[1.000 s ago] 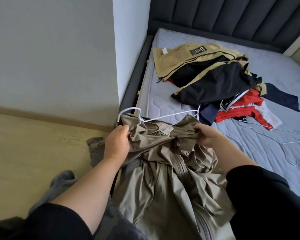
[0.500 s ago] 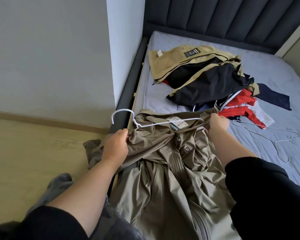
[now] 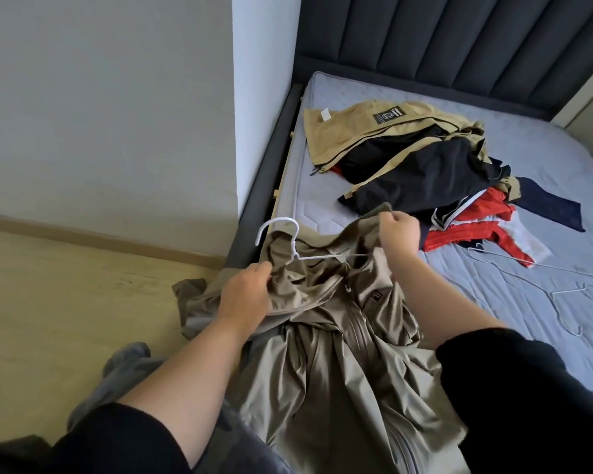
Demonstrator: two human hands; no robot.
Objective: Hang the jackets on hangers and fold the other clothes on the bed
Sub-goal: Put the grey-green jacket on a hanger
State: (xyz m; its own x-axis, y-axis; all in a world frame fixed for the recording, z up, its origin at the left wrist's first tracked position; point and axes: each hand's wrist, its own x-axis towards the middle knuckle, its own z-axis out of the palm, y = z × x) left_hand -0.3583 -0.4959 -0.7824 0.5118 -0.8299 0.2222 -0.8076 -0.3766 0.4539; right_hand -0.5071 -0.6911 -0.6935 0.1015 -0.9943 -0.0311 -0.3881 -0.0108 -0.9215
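Observation:
An olive-khaki jacket [image 3: 326, 354] lies over the near corner of the bed, its front zip facing up. A white wire hanger [image 3: 290, 239] sits inside its collar, hook sticking out to the upper left. My left hand [image 3: 245, 295] grips the jacket's left shoulder just below the hook. My right hand [image 3: 399, 234] pinches the right shoulder fabric and holds it raised over the hanger's right arm. A pile of clothes [image 3: 421, 172] lies further up the bed: a tan jacket, a black garment, red-and-white and navy pieces.
Two spare white hangers [image 3: 562, 289] lie on the grey mattress [image 3: 545, 159] at the right. A dark padded headboard [image 3: 442, 42] stands behind. A white wall corner [image 3: 261, 97] and wooden floor [image 3: 65, 285] lie to the left of the dark bed frame.
My right hand has moved up and to the right, pulling the jacket's right shoulder outward along the hanger. The left hand has kept its grip near the hook.

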